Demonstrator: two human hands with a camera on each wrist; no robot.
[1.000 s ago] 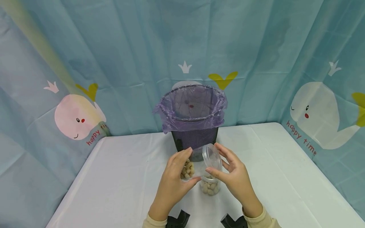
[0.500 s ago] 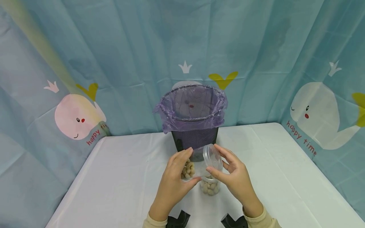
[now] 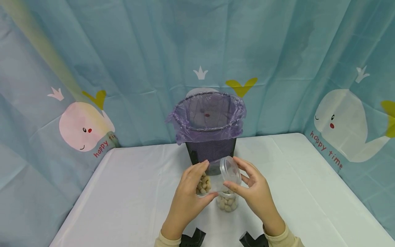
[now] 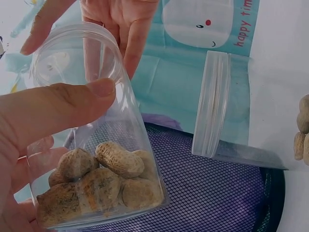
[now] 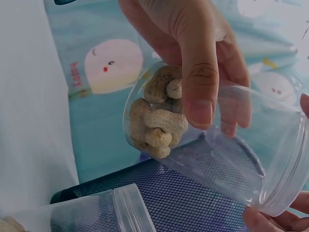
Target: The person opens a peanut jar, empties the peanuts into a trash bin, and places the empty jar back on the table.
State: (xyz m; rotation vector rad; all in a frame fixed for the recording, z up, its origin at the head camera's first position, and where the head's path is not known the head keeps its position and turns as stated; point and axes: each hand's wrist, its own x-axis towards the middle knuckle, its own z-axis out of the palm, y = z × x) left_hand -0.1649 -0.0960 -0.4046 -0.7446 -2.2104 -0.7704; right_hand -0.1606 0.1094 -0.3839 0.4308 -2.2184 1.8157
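Observation:
My left hand [image 3: 186, 195] grips a clear plastic jar [image 4: 130, 125] around its body, the thumb along its near side. The jar is tilted on its side in the head view, its mouth end to the right. Several peanuts [image 3: 203, 184] in their shells are gathered at its bottom end. At the other end, thumb and fingers of my right hand [image 3: 256, 192] pinch the clear lid [image 3: 230, 170] by its edge. Just below stands a second clear jar [image 3: 227, 202] of peanuts, upright and partly hidden by the held one; its lid [image 4: 211, 104] shows in the left wrist view.
Behind the hands stands a black mesh wastebasket [image 3: 211, 151] with a purple bag [image 3: 208, 135] folded over its rim. A white cloth [image 3: 129, 195] covers the table. Blue curtain [image 3: 148, 51] with whale prints hangs around the back and sides.

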